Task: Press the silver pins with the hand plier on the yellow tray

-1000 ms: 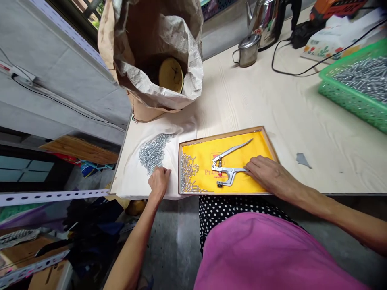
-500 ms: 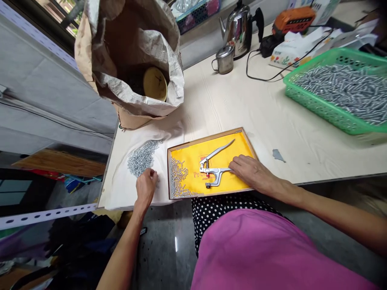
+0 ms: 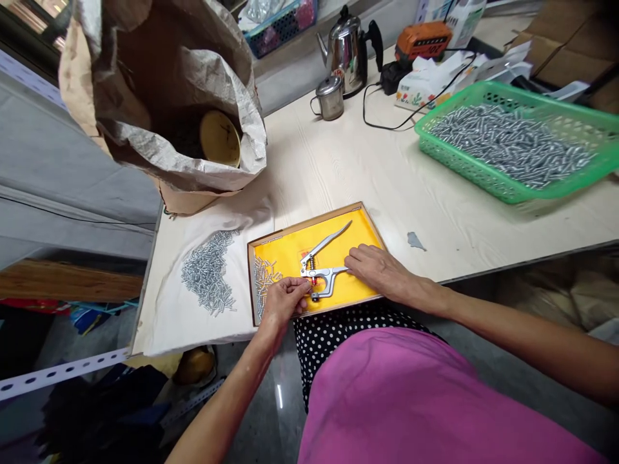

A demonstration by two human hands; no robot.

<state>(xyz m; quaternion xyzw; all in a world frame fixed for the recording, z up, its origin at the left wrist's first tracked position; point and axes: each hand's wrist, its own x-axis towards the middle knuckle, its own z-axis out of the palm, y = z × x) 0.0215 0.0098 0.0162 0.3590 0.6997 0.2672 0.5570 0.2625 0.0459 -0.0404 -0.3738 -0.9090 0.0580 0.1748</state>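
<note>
Silver hand pliers (image 3: 331, 276) with a spring lie over a shallow yellow-lined box (image 3: 358, 290), their jaws toward the left. My right hand (image 3: 374, 267) is closed around the end of the lower handle; the upper handle stands spread away from it. Beside the jaws, my left hand (image 3: 285, 299) pinches something too small to make out. Small metal pieces (image 3: 264, 277) lie in the box's left end, partly behind my left hand. A larger pile of similar pieces (image 3: 207, 270) rests on a white cloth (image 3: 169, 309) left of the box.
A big open paper sack (image 3: 193, 200) stands at the back left. Behind the box are a lidded metal cup (image 3: 329, 100) and a kettle (image 3: 345, 55). A green basket (image 3: 483, 183) of metal pieces is at the right, near an orange device (image 3: 423, 40) with a black cable.
My left hand has moved right from the pile on the cloth to the jaws of the pliers. My right hand keeps its hold on the handle. The whole view has shifted.
</note>
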